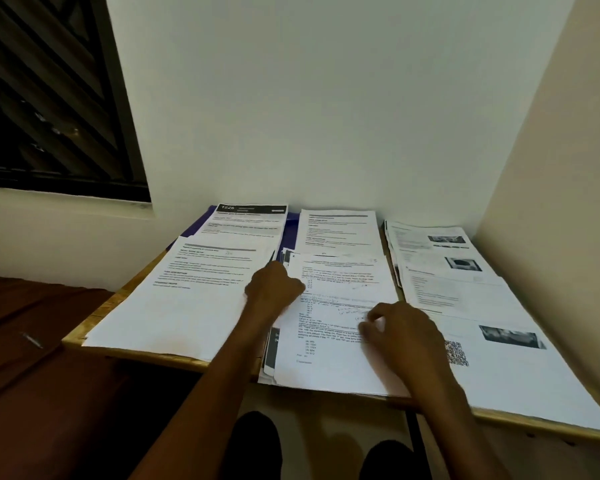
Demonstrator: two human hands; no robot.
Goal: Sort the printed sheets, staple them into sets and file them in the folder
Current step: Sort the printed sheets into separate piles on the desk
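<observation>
Bed: a dark brown bed (42, 341) lies left of your table (94, 320), with a small metal object on it, too blurred to name.
Left pile: white sheets (174, 299) overhang the table's near edge; nudge them and they could slide off.
Folder: the blue folder (191, 225) sits at the back left, mostly buried under a dark-headed sheet (248, 220).
Left hand: your left hand (274, 289) is curled at the middle pile's left edge; whether its fingers grasp a sheet, I cannot tell.
Middle pile: the top sheet (329, 327) lies skewed over uneven sheets; lifting it carelessly may drag others along.
Right hand: your right hand (402, 336) rests on that sheet, fingers bent and pressing, grasping nothing.
Right pile: picture sheets (465, 299) fan loosely and could mix with the middle pile.
</observation>
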